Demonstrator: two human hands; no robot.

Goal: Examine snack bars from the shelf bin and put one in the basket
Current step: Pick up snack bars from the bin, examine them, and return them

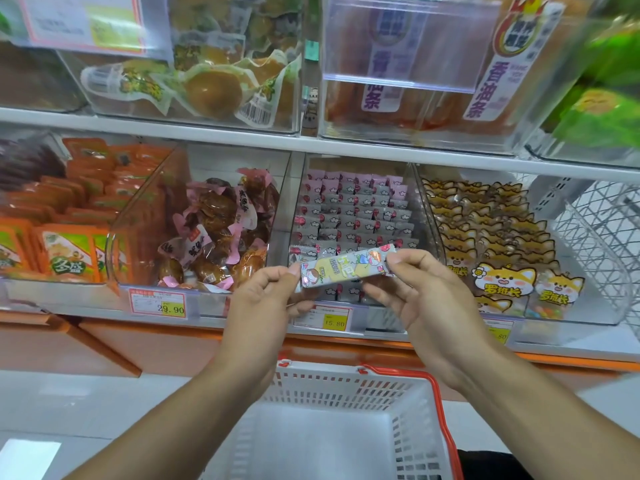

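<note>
A long snack bar (346,268) in a silvery wrapper with a yellow panel and cartoon figures is held level in front of the shelf. My left hand (263,299) pinches its left end and my right hand (419,292) pinches its right end. Right behind it stands the clear shelf bin (349,216) packed with rows of similar pink and silver bars. Below my forearms sits a white plastic basket (343,389) with a red handle (440,403); its inside shows nothing.
Neighbouring clear bins hold brown wrapped snacks (214,233), orange packets (69,216) and yellow fox-print packs (491,244). Price tags (159,304) line the shelf edge. An upper shelf (311,142) with more bins overhangs. A white wire rack (602,237) stands at right.
</note>
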